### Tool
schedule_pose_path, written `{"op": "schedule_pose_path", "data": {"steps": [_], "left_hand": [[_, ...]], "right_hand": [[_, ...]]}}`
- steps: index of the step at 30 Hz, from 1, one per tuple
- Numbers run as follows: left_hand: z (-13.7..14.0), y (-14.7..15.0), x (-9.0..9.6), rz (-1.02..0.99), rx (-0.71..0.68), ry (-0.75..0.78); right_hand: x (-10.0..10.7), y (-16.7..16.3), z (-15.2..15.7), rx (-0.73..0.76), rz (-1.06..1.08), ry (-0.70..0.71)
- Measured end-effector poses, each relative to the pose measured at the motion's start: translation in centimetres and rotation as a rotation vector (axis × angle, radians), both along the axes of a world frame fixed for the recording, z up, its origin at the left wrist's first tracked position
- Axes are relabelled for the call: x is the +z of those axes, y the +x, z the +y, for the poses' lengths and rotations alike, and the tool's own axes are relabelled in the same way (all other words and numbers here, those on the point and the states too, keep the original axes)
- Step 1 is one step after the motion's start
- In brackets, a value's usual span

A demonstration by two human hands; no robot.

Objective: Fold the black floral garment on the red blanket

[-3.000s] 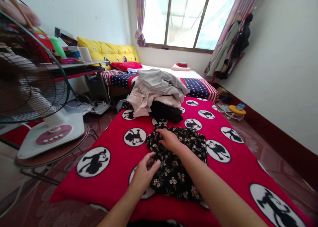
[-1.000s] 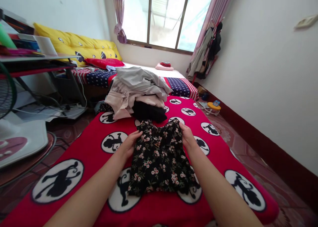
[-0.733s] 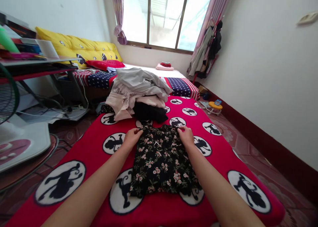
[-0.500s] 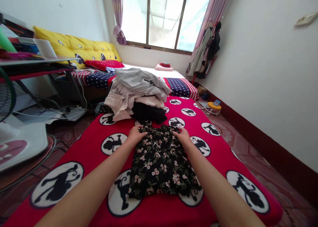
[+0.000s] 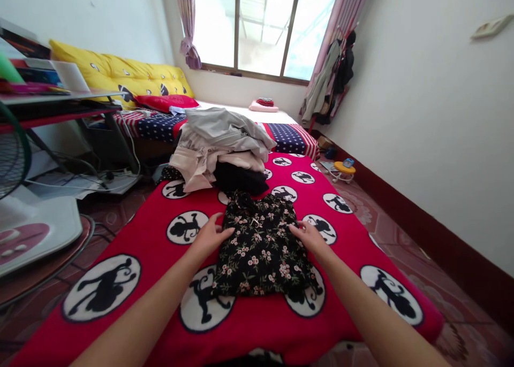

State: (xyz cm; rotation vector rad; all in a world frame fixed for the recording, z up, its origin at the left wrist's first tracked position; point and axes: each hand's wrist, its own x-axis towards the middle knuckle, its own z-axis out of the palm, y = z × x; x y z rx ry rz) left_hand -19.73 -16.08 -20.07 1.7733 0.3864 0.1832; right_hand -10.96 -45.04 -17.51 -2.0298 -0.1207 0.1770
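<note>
Both hands have slid down from the top edge: left hand [image 5: 209, 235] and right hand [image 5: 308, 235] now press flat, fingers spread, on the sides of the floral garment [image 5: 260, 246] lying on the red blanket [image 5: 148, 228]

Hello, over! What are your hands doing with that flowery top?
Left hand and right hand open, flat at the top's sides. Top flat on red blanket. Clothes pile behind it.

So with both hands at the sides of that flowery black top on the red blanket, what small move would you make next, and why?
Probably fold one side in toward the middle. The floral top lies flat on the red blanket, with the left hand resting at its left edge and the right hand at its right edge, both open. A pile of clothes sits just beyond it.
</note>
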Motion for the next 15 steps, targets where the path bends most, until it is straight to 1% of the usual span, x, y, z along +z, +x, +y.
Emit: {"op": "schedule_pose_path", "data": {"steps": [2,3,5,8,10,12,15], "left_hand": [[-1.4,-3.0,-0.1,0.036,-0.073,-0.071],[-2.2,-4.2,-0.2,0.030,-0.082,-0.072],[-3.8,-5.8,-0.3,-0.026,-0.038,-0.046],[-5.4,-6.8,-0.5,-0.103,0.004,-0.023],[-5.9,-7.1,-0.5,-0.123,-0.005,-0.047],[-6.1,-7.4,-0.2,-0.137,-0.013,-0.051],[-6.0,-8.4,0.7,-0.166,-0.028,-0.023]], "right_hand": [[0.2,-3.4,-0.5,0.080,0.065,0.091],[0.3,-4.9,-0.5,0.110,0.102,0.149],[0.5,-7.3,-0.2,0.133,0.166,0.251],[0.7,-9.6,1.1,0.099,0.211,0.336],[0.7,-10.5,2.2,0.042,0.191,0.406],[0.6,-11.2,3.0,-0.026,0.200,0.511],[0.4,-12.5,3.5,-0.079,0.382,0.693]]}}
